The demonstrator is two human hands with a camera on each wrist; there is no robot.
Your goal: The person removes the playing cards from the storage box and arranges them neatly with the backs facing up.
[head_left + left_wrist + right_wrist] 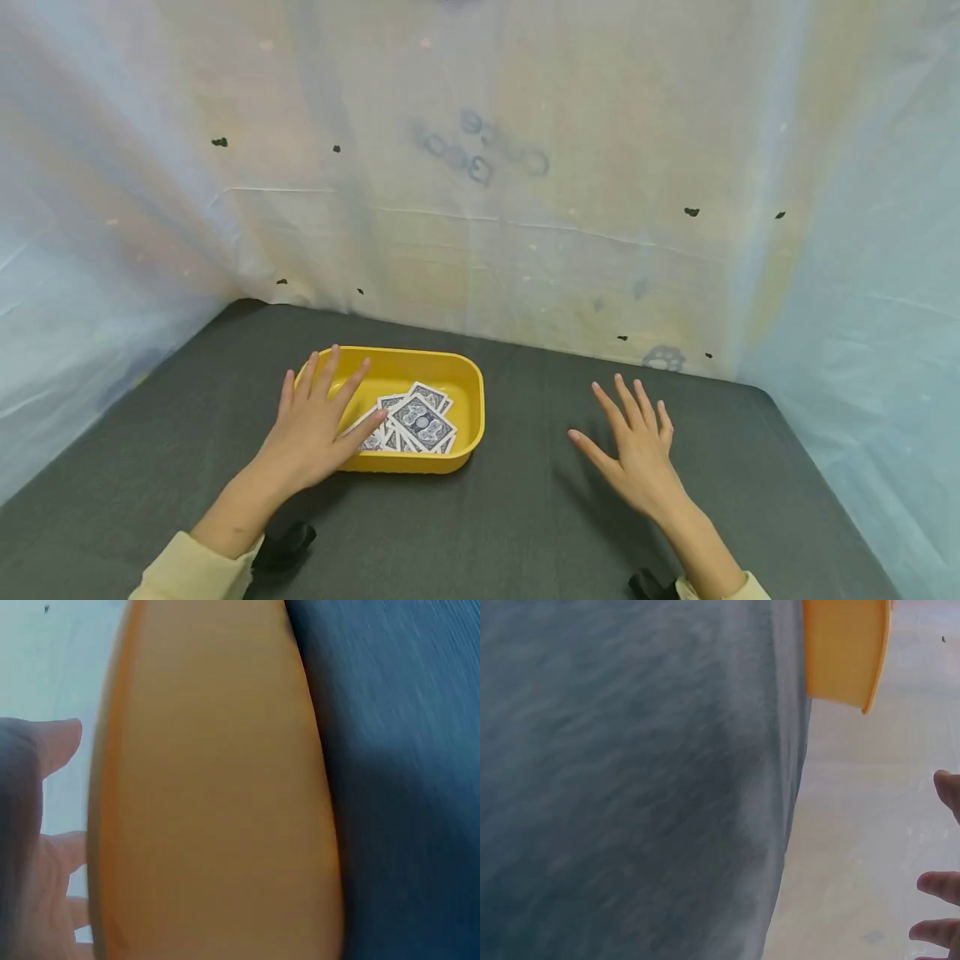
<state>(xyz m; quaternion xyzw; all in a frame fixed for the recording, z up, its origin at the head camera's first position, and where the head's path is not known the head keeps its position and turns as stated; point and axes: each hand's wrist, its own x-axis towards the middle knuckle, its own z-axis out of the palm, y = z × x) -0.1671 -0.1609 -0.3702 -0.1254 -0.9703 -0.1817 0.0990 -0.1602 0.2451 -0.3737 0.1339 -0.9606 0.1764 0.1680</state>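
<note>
A yellow tray [468, 383] stands on the dark cloth, with a loose pile of playing cards [423, 422] inside, their patterned backs up. Over the tray's left end hovers my left hand [311, 425], fingers spread and holding nothing. In the left wrist view the tray's outer wall [217, 780] fills the middle, with the left thumb and fingertips beyond its rim. My right hand [641, 458] is held above the cloth to the right of the tray, fingers spread, nothing in it. Its fingertips show at the edge of the right wrist view, apart from the tray [846, 649].
Dark grey cloth [525, 517] covers the table. A pale translucent sheet [480, 250] with small dark spots hangs behind it and along both sides. Black wrist-worn gear [285, 546] shows under the left forearm, and a similar black piece [648, 585] by the right wrist.
</note>
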